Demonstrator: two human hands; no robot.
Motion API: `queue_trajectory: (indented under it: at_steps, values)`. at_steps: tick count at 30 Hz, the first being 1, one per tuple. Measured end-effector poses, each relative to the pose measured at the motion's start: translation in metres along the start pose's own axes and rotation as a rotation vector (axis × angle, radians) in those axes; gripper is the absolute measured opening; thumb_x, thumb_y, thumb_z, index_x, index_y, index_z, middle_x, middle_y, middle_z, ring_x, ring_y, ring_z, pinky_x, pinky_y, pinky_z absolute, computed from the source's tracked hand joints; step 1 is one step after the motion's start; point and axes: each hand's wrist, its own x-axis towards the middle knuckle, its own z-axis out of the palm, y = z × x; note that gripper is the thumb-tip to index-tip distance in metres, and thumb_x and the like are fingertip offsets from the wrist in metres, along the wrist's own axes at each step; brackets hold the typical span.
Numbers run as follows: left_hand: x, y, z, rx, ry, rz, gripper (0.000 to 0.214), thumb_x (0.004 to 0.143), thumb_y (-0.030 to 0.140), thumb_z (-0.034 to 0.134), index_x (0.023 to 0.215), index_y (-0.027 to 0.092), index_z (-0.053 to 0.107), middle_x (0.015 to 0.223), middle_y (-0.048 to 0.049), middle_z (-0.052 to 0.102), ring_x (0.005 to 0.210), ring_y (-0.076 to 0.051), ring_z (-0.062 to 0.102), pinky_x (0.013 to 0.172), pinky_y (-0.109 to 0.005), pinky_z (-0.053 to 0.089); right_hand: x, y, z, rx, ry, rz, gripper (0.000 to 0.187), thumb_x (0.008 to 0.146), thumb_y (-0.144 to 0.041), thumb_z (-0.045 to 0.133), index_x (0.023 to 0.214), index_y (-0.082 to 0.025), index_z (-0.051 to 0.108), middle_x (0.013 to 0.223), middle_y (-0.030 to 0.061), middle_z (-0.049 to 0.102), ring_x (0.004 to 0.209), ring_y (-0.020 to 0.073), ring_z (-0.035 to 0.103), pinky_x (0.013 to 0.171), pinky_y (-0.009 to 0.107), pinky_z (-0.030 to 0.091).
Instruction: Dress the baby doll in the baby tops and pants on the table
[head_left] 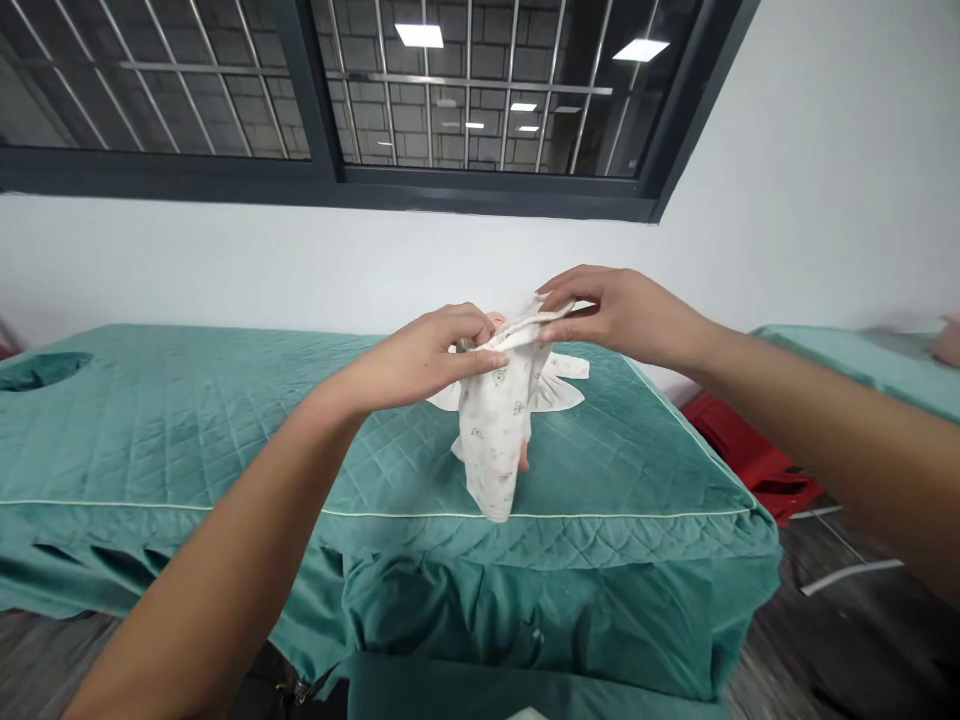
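Small white baby pants [491,440] with a scattered print hang between my hands, their waistband uppermost. My left hand [442,350] pinches the near left side of the waistband, thumb outside and fingers curled inward. On the other side, my right hand [592,305] grips the band between thumb and fingers. Behind the pants, a doll in a white long-sleeved top [559,390] lies on the green quilted bed cover [225,420]. The pants hide most of the doll; a bit of its pinkish head and a leg [523,457] show around them.
The bed's near edge has light piping and a gathered green skirt [540,620]. A face hole [45,370] is at the far left. Beyond stand a white wall and a barred window [480,90]. Another green-covered bed [862,360] and a red item [750,460] are to the right.
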Motion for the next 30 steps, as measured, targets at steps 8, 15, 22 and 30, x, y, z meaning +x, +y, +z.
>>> queue_trajectory:
  at_steps: [8, 15, 22, 30]
  values:
    - [-0.007, 0.017, -0.007, -0.024, -0.085, -0.078, 0.034, 0.082, 0.053, 0.065, 0.071, 0.021, 0.065, 0.069, -0.0002, 0.060, 0.062, -0.016, 0.054, 0.056, -0.025, 0.039, 0.002, -0.018, -0.002, -0.047, -0.027, -0.096, 0.018, 0.083, -0.041, 0.069, 0.085, -0.025, 0.077, 0.116, 0.0057, 0.068, 0.102, 0.0258, 0.062, 0.095, 0.043, 0.045]
    - [-0.009, 0.005, -0.022, -0.043, 0.006, -0.128, 0.024, 0.075, 0.043, 0.073, 0.067, 0.022, 0.068, 0.065, -0.0013, 0.063, 0.064, -0.018, 0.059, 0.056, -0.026, 0.043, 0.001, -0.018, -0.021, -0.095, -0.219, -0.128, 0.020, 0.075, -0.045, 0.078, 0.078, -0.025, 0.075, 0.128, 0.0030, 0.065, 0.122, 0.0310, 0.054, 0.104, 0.046, 0.039]
    - [0.007, -0.001, 0.009, -0.362, 0.304, -0.208, 0.027, 0.085, 0.044, 0.068, 0.085, 0.017, 0.070, 0.074, -0.0037, 0.065, 0.071, -0.019, 0.062, 0.062, -0.029, 0.049, -0.008, -0.029, 0.035, 0.336, -0.290, 0.069, 0.031, 0.079, -0.053, 0.073, 0.085, -0.023, 0.072, 0.088, 0.0026, 0.071, 0.087, 0.0222, 0.063, 0.075, 0.034, 0.049]
    - [0.001, -0.062, 0.047, -0.541, -0.190, -0.382, 0.024, 0.070, 0.036, 0.084, 0.081, 0.017, 0.074, 0.078, -0.0081, 0.073, 0.077, -0.028, 0.070, 0.065, -0.034, 0.055, 0.003, 0.025, 0.081, 0.442, -0.006, 0.197, 0.045, 0.090, -0.067, 0.055, 0.077, -0.024, 0.057, 0.074, 0.0003, 0.057, 0.073, 0.0164, 0.055, 0.064, 0.029, 0.045]
